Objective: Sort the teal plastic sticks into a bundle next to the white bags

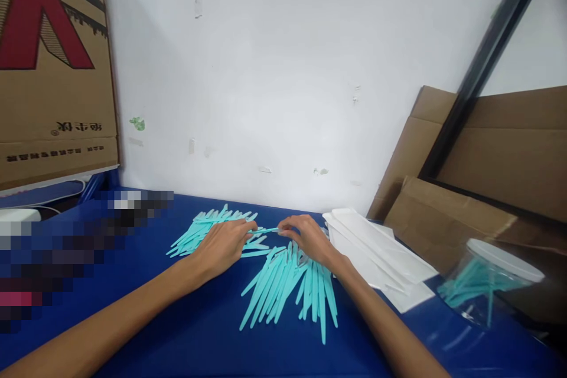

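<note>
Teal plastic makes up the thin stick (267, 230) held level above the tabletop (199, 336), between the two heaps. The left hand (227, 242) pinches its left end and the right hand (305, 237) its right end, thumbs and fingertips closed on it.

Under and beyond the left hand lies the far heap (190, 236), its tips pointing left; the near heap (270, 289) fans toward the near side, between the forearms. Blue surface stretches from the near heap to the near side, giving both arms room to move there.

On the far side, the table edge meets the white wall (266, 82). On the right, movement is tighter: white packets (376, 248) overlap just beside the right wrist, then a lidded clear jar (482, 283) of teal pieces stands near brown cardboard (518, 159).
</note>
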Available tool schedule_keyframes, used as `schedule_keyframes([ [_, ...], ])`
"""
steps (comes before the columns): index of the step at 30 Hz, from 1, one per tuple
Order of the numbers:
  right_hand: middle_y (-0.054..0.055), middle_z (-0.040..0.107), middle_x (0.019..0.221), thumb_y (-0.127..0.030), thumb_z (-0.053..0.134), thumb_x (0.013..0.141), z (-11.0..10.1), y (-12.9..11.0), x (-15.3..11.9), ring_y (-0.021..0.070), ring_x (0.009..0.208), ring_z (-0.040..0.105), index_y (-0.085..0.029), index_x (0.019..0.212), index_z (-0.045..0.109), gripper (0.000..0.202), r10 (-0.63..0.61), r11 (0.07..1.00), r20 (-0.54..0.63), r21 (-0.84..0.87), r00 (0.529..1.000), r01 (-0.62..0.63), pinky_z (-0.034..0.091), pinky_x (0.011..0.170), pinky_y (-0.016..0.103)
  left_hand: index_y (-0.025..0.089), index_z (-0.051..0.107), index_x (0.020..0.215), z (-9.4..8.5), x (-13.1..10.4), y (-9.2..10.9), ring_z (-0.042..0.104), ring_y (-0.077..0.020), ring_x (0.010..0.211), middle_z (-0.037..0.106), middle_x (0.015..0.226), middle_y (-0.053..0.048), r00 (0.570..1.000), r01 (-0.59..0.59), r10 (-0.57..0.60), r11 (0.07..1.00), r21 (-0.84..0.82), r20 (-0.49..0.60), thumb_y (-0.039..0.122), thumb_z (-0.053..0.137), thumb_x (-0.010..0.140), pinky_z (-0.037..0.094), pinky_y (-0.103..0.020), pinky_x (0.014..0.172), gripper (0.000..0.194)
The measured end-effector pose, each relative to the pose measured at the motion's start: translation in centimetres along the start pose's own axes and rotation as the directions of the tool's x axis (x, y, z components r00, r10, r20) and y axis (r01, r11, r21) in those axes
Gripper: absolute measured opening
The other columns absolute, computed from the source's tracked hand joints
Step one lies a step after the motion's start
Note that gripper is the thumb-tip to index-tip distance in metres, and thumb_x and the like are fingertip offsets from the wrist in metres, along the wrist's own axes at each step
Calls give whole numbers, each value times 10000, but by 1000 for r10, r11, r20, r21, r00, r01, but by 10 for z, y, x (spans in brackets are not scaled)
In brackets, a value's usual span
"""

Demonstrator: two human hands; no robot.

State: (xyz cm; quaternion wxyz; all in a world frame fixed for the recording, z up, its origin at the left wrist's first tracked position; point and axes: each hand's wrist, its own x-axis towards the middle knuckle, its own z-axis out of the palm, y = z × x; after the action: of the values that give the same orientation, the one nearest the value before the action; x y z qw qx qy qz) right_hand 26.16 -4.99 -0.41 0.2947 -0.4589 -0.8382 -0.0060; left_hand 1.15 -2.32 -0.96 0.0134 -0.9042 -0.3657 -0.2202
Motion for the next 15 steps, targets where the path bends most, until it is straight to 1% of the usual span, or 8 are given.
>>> schedule_keyframes([
  [4, 23, 734, 940, -317, 532, 967, -2, -1, 0, 177, 867, 669, -229, 985, 700, 191, -7, 1000, 1, 20, 1000, 7, 467, 807, 291, 229, 594, 1115, -1, 0, 0, 653, -228, 843, 679, 969, -63, 1000, 14, -14, 999, 36, 7, 234, 366, 969, 439, -298, 666, 270],
  [8, 18, 736, 941, -319, 535, 967, 0, 0, -1, 175, 863, 665, -231, 988, 706, 193, -26, 1000, 4, 16, 1000, 26, 459, 819, 298, 226, 601, 1132, -1, 0, -1, 652, -222, 834, 678, 987, -68, 1000, 23, -23, 999, 42, 18, 222, 369, 967, 440, -292, 662, 285],
  [15, 20, 735, 972, -335, 507, 980, -3, -3, 0, 181, 892, 667, -241, 1018, 706, 224, 24, 997, -60, 77, 998, -20, 472, 828, 298, 224, 628, 1153, 0, 1, -4, 658, -238, 886, 682, 1016, -73, 1000, 26, -26, 1000, 11, -13, 237, 364, 977, 464, -317, 704, 317],
])
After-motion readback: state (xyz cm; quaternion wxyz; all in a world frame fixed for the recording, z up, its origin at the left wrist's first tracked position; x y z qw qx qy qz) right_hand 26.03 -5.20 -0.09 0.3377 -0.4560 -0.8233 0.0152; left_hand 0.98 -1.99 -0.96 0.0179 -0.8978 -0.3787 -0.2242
